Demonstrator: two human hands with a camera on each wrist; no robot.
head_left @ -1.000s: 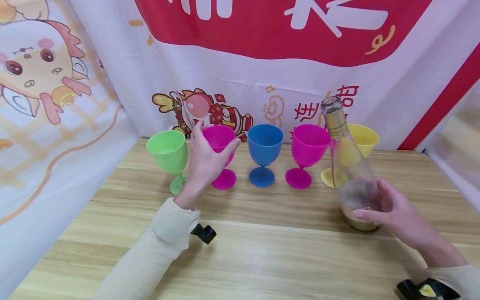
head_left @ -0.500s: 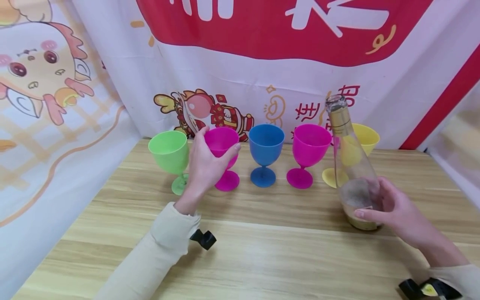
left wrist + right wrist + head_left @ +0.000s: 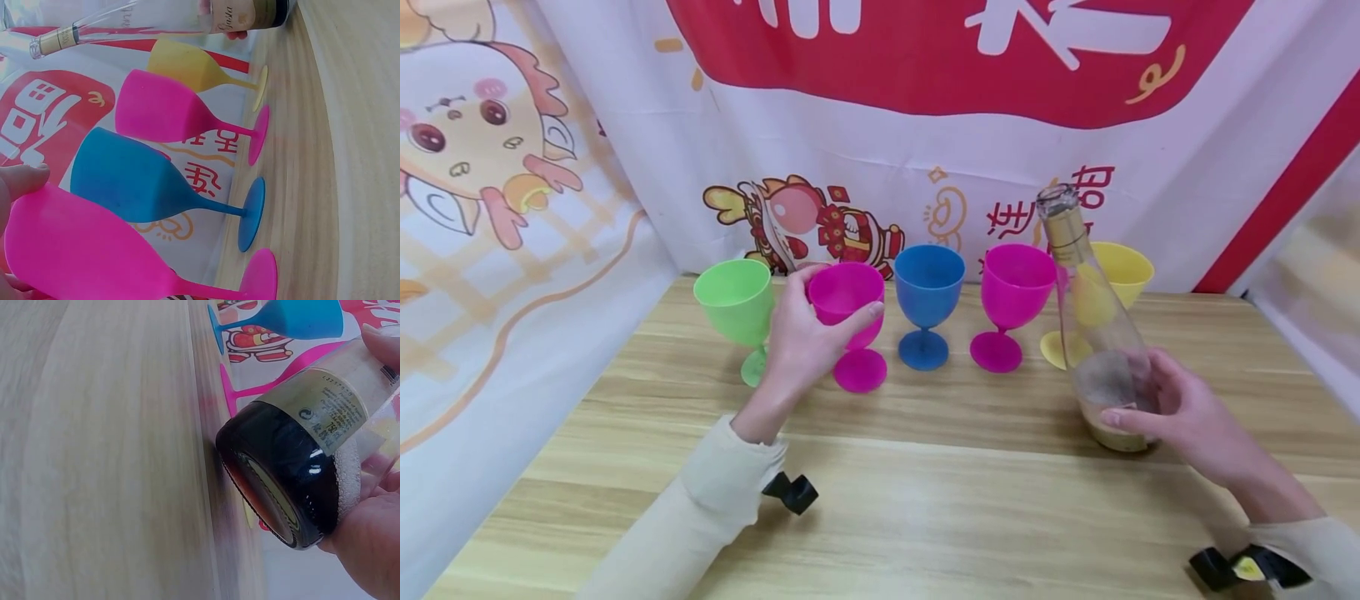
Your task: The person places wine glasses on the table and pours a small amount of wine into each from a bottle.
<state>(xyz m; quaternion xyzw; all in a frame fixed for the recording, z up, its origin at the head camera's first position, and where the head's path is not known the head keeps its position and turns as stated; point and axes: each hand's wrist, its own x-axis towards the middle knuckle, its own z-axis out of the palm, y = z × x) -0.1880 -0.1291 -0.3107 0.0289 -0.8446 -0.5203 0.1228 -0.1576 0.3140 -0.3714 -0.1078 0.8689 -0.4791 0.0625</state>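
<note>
My left hand [image 3: 801, 342] grips the bowl of a magenta goblet [image 3: 854, 296], thumb on the near side of the rim and fingers around the far side. The goblet stands upright, its foot low at the tabletop. In the left wrist view the thumb [image 3: 28, 180] shows at the goblet's rim. On the right, my right hand [image 3: 1195, 421] holds a clear glass bottle [image 3: 1097, 325] around its lower body. The bottle's neck points up and its mouth is uncorked. Dark liquid [image 3: 281, 453] shows at the bottle's base in the right wrist view, beside a printed label [image 3: 322, 406].
A green goblet [image 3: 735, 304] stands left of my left hand. To the right are a blue goblet [image 3: 928, 287], a second magenta goblet [image 3: 1011, 287] and a yellow goblet [image 3: 1123, 275], partly behind the bottle. A printed cloth [image 3: 850, 142] hangs behind the wooden table [image 3: 925, 508].
My left hand has closed further on the left magenta goblet and brought it nearer and slightly right, out of line with the others. The right hand and bottle have hardly moved.
</note>
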